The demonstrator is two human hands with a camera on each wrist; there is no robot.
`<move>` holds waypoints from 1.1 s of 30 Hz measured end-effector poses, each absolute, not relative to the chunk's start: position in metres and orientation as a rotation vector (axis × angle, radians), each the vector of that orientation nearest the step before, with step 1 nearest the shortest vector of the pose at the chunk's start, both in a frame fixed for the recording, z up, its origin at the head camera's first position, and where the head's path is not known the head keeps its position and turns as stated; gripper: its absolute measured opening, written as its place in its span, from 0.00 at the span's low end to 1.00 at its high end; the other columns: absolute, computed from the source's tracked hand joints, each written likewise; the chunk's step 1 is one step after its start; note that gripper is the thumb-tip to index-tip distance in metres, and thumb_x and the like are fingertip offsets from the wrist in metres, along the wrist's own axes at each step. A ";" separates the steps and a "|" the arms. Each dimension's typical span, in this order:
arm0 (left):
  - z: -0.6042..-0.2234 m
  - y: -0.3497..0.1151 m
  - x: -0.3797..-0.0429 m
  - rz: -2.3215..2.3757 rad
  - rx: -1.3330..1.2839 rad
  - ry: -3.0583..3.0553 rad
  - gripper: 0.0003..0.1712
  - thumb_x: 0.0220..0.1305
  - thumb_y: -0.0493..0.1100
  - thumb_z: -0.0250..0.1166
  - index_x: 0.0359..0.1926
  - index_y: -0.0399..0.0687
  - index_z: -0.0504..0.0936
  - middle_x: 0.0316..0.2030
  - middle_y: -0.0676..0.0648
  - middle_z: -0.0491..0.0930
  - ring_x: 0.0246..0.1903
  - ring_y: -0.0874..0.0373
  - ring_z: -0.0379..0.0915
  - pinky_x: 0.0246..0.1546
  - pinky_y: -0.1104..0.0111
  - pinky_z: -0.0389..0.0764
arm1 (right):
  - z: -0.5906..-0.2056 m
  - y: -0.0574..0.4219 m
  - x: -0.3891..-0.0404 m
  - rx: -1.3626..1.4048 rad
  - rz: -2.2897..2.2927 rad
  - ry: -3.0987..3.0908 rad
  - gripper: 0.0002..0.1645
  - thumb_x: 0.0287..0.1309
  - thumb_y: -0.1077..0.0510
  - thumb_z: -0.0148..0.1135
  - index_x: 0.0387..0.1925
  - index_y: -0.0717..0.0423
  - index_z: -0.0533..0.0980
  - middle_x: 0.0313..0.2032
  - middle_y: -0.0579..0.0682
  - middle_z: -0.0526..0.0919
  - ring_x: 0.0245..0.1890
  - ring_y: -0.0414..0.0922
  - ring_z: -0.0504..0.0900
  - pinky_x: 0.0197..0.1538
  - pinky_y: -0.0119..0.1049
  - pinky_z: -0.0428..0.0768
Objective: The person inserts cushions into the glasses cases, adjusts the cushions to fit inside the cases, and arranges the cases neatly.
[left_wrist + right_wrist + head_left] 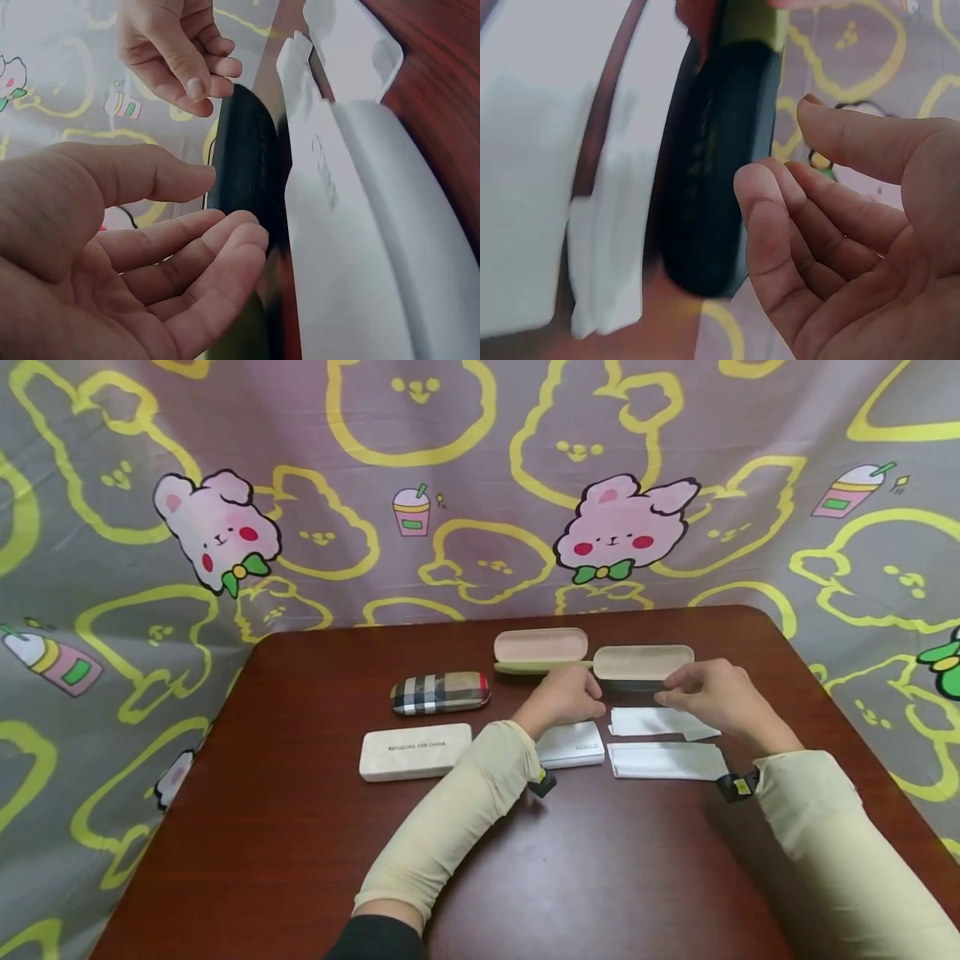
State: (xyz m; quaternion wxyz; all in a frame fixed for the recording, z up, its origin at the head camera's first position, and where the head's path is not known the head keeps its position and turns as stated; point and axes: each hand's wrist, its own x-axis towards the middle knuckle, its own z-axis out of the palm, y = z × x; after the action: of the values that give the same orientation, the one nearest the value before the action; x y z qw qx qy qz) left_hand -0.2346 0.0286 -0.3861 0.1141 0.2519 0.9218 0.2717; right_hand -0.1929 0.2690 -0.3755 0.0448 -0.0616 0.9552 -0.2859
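An eyeglass case with a beige lining (pixel 643 662) and a dark outside stands open at the back of the table, its dark shell (pixel 709 172) showing lettering in the right wrist view. My left hand (pixel 564 695) hovers near its left end, thumb and fingers apart with nothing between them. At its right end is my right hand (pixel 723 700), fingers loosely bent and thumb apart, also holding nothing. To the left, a green eyeglass case (pixel 542 647) with a pink lining lies open. A white lettered case (pixel 573 747) sits under my left wrist, partly hidden.
Two folded white cloths (pixel 663 762) lie in front of the dark case. Left of my left arm are a plaid eyeglass case (pixel 441 693) and a cream lettered case (pixel 415 753), both closed. A patterned curtain (pixel 480 485) hangs behind the table (pixel 285 827).
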 end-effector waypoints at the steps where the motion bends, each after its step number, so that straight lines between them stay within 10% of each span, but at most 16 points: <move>1: -0.386 0.032 -0.235 0.777 0.757 2.709 0.08 0.58 0.43 0.72 0.37 0.47 0.91 0.36 0.54 0.85 0.35 0.62 0.75 0.36 0.77 0.72 | -0.377 0.273 -0.192 -0.171 -0.873 2.916 0.23 0.58 0.48 0.73 0.47 0.62 0.83 0.38 0.55 0.86 0.35 0.51 0.81 0.33 0.42 0.77; 15: -0.390 0.056 -0.230 0.514 0.756 2.835 0.21 0.56 0.45 0.72 0.14 0.51 0.70 0.18 0.55 0.67 0.28 0.58 0.69 0.30 0.67 0.71 | -0.395 0.308 -0.185 -0.088 -0.862 2.884 0.27 0.60 0.45 0.71 0.49 0.63 0.83 0.48 0.64 0.83 0.36 0.50 0.82 0.32 0.41 0.77; 33: -0.400 0.072 -0.227 0.410 0.618 2.850 0.14 0.59 0.50 0.75 0.35 0.48 0.80 0.32 0.50 0.81 0.32 0.54 0.78 0.25 0.65 0.78 | -0.408 0.323 -0.187 -0.075 -0.824 2.859 0.29 0.57 0.46 0.73 0.50 0.65 0.82 0.46 0.63 0.85 0.42 0.57 0.81 0.38 0.49 0.79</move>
State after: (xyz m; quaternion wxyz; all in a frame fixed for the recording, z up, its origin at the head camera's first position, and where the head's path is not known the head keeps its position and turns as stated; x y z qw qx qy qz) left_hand -0.2267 0.0716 -0.4004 0.0984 0.2088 0.9631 0.1386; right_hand -0.1871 0.3230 -0.4077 0.0823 -0.0252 0.9573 -0.2759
